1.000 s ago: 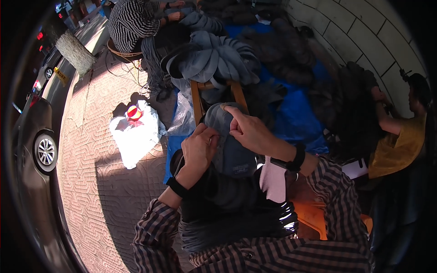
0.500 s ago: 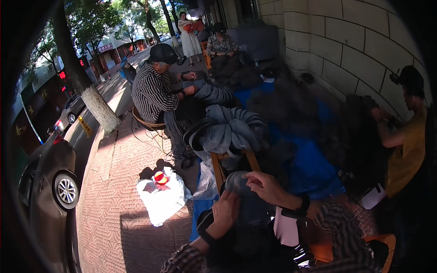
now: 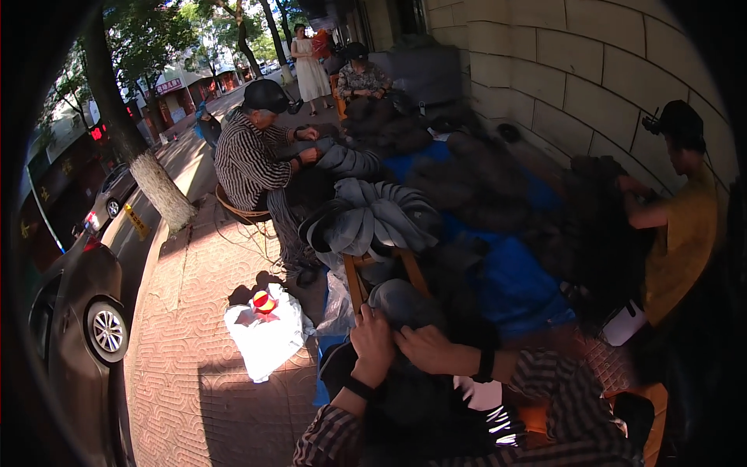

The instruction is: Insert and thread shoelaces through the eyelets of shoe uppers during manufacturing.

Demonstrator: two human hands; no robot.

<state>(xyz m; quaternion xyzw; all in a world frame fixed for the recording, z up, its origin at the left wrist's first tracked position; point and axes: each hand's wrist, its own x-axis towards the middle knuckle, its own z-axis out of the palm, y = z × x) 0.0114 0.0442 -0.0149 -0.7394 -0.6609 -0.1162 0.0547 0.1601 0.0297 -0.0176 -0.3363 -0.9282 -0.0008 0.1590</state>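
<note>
In front of me is a grey, rounded piece [image 3: 405,302] with a smooth curved edge, seemingly fabric, above dark material on my lap. My left hand [image 3: 372,341] is closed on its near left edge. Close beside it, my right hand [image 3: 426,347] is closed at the near edge of the same piece, knuckles up. Anything small between the fingertips is too dark to make out. Just beyond, a heap of similar grey curved pieces [image 3: 381,218] fans out over a wooden frame [image 3: 354,284].
A person in a striped shirt [image 3: 253,156] sits beyond the heap, working grey pieces. Another in yellow [image 3: 685,233] is at the right by dark material. A white bag [image 3: 268,338] with a red and yellow object lies left on the paving. Blue sheeting [image 3: 521,288] spreads to the right.
My right hand has come down from above the grey piece to its near edge, closer to my left hand. The whole view has shifted slightly.
</note>
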